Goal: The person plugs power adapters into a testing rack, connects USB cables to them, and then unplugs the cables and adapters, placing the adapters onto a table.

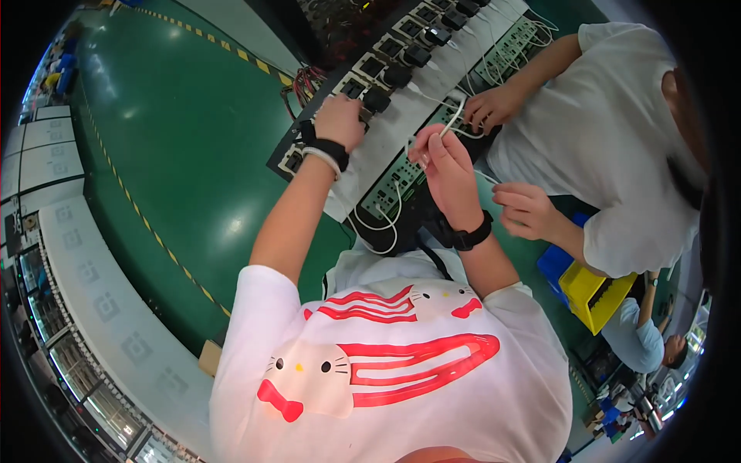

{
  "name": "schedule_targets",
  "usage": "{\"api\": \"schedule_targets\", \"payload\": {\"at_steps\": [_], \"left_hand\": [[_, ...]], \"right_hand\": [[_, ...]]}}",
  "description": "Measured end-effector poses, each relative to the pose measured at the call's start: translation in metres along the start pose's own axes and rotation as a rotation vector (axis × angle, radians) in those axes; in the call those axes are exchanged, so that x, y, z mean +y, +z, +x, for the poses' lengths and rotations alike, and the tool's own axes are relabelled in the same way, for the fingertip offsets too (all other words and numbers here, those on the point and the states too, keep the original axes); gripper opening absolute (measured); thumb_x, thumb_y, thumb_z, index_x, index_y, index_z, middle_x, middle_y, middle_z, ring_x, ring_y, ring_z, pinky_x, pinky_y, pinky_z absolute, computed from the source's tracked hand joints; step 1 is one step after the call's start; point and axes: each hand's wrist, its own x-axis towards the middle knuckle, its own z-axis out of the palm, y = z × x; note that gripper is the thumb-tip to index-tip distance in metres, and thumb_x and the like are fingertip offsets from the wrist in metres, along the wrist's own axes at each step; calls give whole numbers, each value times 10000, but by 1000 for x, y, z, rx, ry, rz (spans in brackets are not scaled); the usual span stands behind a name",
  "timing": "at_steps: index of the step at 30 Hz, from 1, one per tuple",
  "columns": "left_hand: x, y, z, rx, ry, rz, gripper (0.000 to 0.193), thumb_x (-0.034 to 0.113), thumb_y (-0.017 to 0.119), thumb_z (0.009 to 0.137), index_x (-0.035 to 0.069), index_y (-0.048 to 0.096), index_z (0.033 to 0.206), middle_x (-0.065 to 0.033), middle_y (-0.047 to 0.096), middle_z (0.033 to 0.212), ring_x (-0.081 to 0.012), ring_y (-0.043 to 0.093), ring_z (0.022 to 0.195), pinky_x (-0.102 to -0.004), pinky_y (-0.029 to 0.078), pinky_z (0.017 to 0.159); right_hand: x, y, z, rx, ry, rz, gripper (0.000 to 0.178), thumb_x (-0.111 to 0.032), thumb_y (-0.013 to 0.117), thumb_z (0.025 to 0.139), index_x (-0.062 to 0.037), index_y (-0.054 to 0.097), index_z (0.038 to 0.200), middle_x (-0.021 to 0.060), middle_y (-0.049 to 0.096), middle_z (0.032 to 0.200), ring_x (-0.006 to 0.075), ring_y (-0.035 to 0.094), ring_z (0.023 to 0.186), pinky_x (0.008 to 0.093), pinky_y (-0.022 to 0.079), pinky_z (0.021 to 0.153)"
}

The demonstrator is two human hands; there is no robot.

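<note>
My left hand (340, 123), with a black band and a pale band at the wrist, reaches over the row of sockets. Its fingers curl down beside a black power adapter (377, 99); what they grip is hidden. Nearer the middle, my right hand (449, 166) is raised above a green panel of ports (386, 195), a black band round its wrist. Between thumb and fingertips it pinches a white cable (455, 116). Other white cables loop out of the green panel in front of me.
On my right a person in a white shirt (587, 131) has both hands close to my right hand, among the cables. Several black adapters (417, 55) line the sockets farther along. A yellow bin (594, 297) stands at right; a long white-topped bench (100, 285) curves along the left.
</note>
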Motion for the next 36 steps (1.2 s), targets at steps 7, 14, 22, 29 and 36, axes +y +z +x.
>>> {"api": "schedule_targets", "payload": {"at_steps": [7, 14, 22, 29, 36], "left_hand": [[30, 42, -57, -202, 362, -651, 402, 198, 653, 752, 120, 626, 1146, -133, 559, 936, -326, 565, 876, -389, 462, 811], [58, 53, -67, -118, 38, -983, 270, 124, 680, 787, 46, 641, 1042, -86, 566, 855, -187, 567, 751, -314, 470, 675], [40, 81, -45, -34, 221, -640, 132, 48, 648, 793, 13, 669, 919, -110, 628, 849, -258, 630, 759, -321, 484, 691], [37, 96, -42, -58, 190, -621, 122, 38, 643, 770, 24, 683, 884, -139, 639, 841, -297, 629, 776, -348, 489, 703], [42, 108, -40, 62, 239, -573, 151, -20, 583, 734, 27, 661, 855, -149, 623, 826, -324, 615, 785, -379, 486, 701]], "right_hand": [[6, -19, 0, -122, 52, 334, 219, -231, 435, 998, -34, 497, 925, 25, 460, 798, 142, 445, 763, 320, 398, 808], [9, -27, 6, -45, 29, 194, 215, -231, 439, 996, -34, 500, 934, 42, 495, 881, 161, 490, 838, 325, 406, 852], [1, -25, 6, 56, 68, -46, 173, -168, 433, 990, -22, 524, 996, 29, 526, 865, 131, 519, 863, 291, 423, 842], [-45, -14, -7, 95, -149, -82, 188, -185, 473, 977, -7, 508, 1028, -50, 321, 682, 51, 284, 586, 223, 273, 554], [-47, -17, -19, 14, -135, -99, 139, -163, 492, 965, -37, 530, 1008, -45, 427, 755, 24, 361, 624, 181, 289, 552]]}}
